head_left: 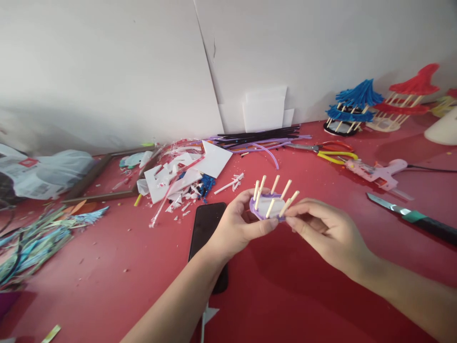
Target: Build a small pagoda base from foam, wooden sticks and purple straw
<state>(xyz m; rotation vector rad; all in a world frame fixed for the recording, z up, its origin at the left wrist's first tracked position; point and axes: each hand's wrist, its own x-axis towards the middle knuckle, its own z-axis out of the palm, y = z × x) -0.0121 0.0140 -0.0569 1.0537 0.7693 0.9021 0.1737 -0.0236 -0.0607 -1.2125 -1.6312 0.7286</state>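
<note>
My left hand [233, 224] is closed around the left side of a small round base [268, 207], its thumb along the near edge. The base has a white middle and a purple rim. Several short wooden sticks [276, 185] stand up around that rim, some leaning outward. At the base's right edge, the thumb and fingertips of my right hand [323, 228] pinch the purple rim beside a stick. What lies between those fingertips is mostly hidden. Below my left wrist, a black phone [205, 228] lies on the red table.
On the right lie a utility knife [421, 219], a pink glue gun [378, 171] and yellow-handled pliers [333, 155]. Blue [353, 107] and red [403, 102] stick models stand behind. White scraps [174, 178], purple and black pipe cleaners [260, 138] and a wooden frame [103, 195] are left and back.
</note>
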